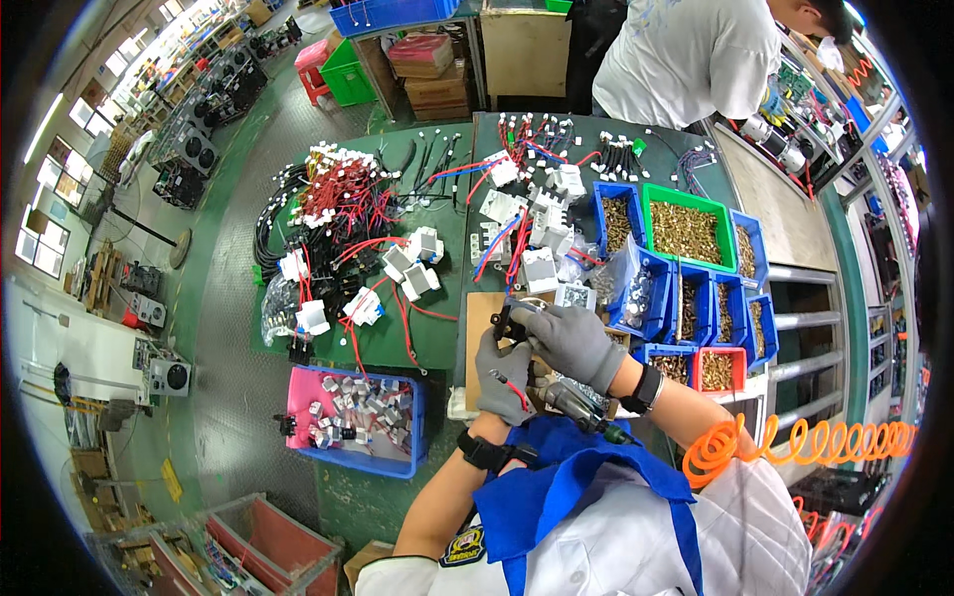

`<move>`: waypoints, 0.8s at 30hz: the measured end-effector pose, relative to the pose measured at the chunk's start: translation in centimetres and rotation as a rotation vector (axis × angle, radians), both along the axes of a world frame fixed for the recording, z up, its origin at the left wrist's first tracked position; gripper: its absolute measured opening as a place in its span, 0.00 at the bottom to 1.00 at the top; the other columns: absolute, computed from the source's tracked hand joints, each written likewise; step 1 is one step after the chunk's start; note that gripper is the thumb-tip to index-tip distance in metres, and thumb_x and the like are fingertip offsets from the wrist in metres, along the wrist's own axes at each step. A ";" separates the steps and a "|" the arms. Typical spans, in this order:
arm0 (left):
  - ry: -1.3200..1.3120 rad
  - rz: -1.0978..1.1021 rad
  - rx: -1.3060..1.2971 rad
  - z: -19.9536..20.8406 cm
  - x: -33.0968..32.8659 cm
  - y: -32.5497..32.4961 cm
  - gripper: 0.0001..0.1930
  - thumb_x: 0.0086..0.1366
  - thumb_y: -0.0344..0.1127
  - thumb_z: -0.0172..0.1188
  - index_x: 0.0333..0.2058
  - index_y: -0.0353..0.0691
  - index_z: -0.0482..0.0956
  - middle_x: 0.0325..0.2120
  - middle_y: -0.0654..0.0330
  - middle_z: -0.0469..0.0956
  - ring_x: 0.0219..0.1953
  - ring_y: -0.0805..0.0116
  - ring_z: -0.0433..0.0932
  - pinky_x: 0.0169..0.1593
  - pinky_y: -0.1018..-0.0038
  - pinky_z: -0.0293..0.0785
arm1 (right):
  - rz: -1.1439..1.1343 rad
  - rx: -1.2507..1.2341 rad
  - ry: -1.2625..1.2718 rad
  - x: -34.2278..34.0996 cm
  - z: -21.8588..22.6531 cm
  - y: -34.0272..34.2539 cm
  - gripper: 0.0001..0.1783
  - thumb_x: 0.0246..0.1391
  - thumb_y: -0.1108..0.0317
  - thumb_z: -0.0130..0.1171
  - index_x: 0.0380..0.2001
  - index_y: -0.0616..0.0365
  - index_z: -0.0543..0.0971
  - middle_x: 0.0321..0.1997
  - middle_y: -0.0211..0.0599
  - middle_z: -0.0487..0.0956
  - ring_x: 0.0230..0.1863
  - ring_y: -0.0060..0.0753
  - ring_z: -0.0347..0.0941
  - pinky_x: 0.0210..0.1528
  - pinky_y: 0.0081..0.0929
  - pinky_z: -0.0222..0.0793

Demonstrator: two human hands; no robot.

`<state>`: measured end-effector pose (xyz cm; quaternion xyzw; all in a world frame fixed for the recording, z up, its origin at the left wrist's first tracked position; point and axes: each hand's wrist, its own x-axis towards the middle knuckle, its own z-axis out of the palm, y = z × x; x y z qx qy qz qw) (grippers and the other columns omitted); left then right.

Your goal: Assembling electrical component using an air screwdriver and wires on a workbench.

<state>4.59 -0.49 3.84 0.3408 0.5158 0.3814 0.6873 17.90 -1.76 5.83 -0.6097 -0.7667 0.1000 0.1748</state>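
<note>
My left hand (pixel 503 375), in a grey glove, is closed round a small black part (pixel 505 324). A red wire (pixel 511 387) with a metal end crosses that hand. My right hand (pixel 574 343), gloved too, pinches at the same black part from the right; its fingertips partly hide it. Below the hands lies a grey power screwdriver (pixel 573 405) with a dark green end. Just beyond them on the green table are white-and-grey block-shaped components (pixel 540 270) with red and blue wires. A brown board (pixel 481 333) shows beneath my hands.
Blue bins (pixel 641 298) of small metal parts and a green bin (pixel 686 226) stand at right. Wire bundles (pixel 348 199) cover the left table. A blue crate (pixel 421 427) of components stands at lower left. An orange coiled hose (pixel 795 437) hangs at right. Another person (pixel 686 60) works beyond.
</note>
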 end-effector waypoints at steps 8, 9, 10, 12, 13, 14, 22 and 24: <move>-0.038 -0.020 0.013 -2.5 -0.4 0.4 0.14 0.55 0.24 0.57 0.41 0.34 0.69 0.26 0.56 0.77 0.15 0.70 0.76 0.18 0.76 0.74 | 0.070 0.084 0.119 0.9 0.0 -0.1 0.21 0.45 0.68 0.56 0.47 0.44 0.72 0.21 0.38 0.74 0.26 0.44 0.75 0.26 0.40 0.70; -0.019 -0.014 -0.010 -3.1 -0.6 0.7 0.14 0.55 0.24 0.57 0.41 0.34 0.69 0.26 0.56 0.77 0.15 0.70 0.76 0.18 0.76 0.74 | 0.053 0.014 0.144 1.2 -0.3 0.0 0.21 0.46 0.69 0.56 0.47 0.45 0.72 0.22 0.38 0.74 0.26 0.45 0.75 0.27 0.41 0.70; 0.037 -0.005 0.140 -3.7 -0.8 1.1 0.13 0.55 0.24 0.56 0.41 0.34 0.69 0.27 0.56 0.77 0.15 0.70 0.76 0.17 0.76 0.74 | 0.066 0.062 0.174 1.8 -0.7 0.2 0.21 0.46 0.69 0.56 0.47 0.45 0.72 0.22 0.38 0.74 0.26 0.45 0.75 0.27 0.41 0.70; 0.092 0.001 0.285 -4.6 -1.4 1.3 0.13 0.55 0.24 0.56 0.40 0.35 0.69 0.27 0.57 0.77 0.15 0.70 0.76 0.17 0.76 0.74 | -0.112 0.136 0.218 3.0 -1.9 0.9 0.19 0.46 0.70 0.57 0.45 0.50 0.73 0.25 0.37 0.77 0.26 0.44 0.75 0.29 0.38 0.70; 0.063 0.020 0.155 -4.8 -2.0 1.4 0.12 0.56 0.24 0.56 0.40 0.36 0.69 0.27 0.57 0.78 0.16 0.70 0.76 0.17 0.76 0.75 | -0.160 0.152 0.306 3.4 -2.7 1.0 0.19 0.46 0.70 0.56 0.45 0.48 0.74 0.27 0.38 0.78 0.29 0.45 0.75 0.32 0.40 0.71; 0.038 0.023 0.056 -4.8 -2.5 1.5 0.12 0.56 0.24 0.55 0.40 0.36 0.69 0.28 0.56 0.78 0.16 0.71 0.76 0.17 0.76 0.75 | -0.169 0.152 0.308 3.7 -3.6 1.4 0.19 0.46 0.70 0.56 0.45 0.48 0.74 0.27 0.38 0.78 0.29 0.45 0.75 0.32 0.40 0.71; -0.008 0.060 -0.098 -3.2 -3.0 1.3 0.12 0.56 0.24 0.54 0.39 0.39 0.66 0.21 0.56 0.74 0.11 0.70 0.73 0.13 0.73 0.73 | 0.059 -0.235 0.010 2.5 -10.4 2.4 0.22 0.43 0.73 0.55 0.45 0.47 0.74 0.31 0.45 0.78 0.35 0.51 0.76 0.37 0.42 0.72; 0.020 0.080 -0.109 -3.0 -3.2 1.2 0.11 0.56 0.24 0.55 0.39 0.37 0.67 0.25 0.56 0.76 0.13 0.71 0.72 0.14 0.74 0.74 | 0.030 -0.274 -0.010 2.1 -11.0 2.6 0.23 0.43 0.73 0.55 0.47 0.47 0.73 0.35 0.44 0.77 0.37 0.49 0.76 0.37 0.40 0.73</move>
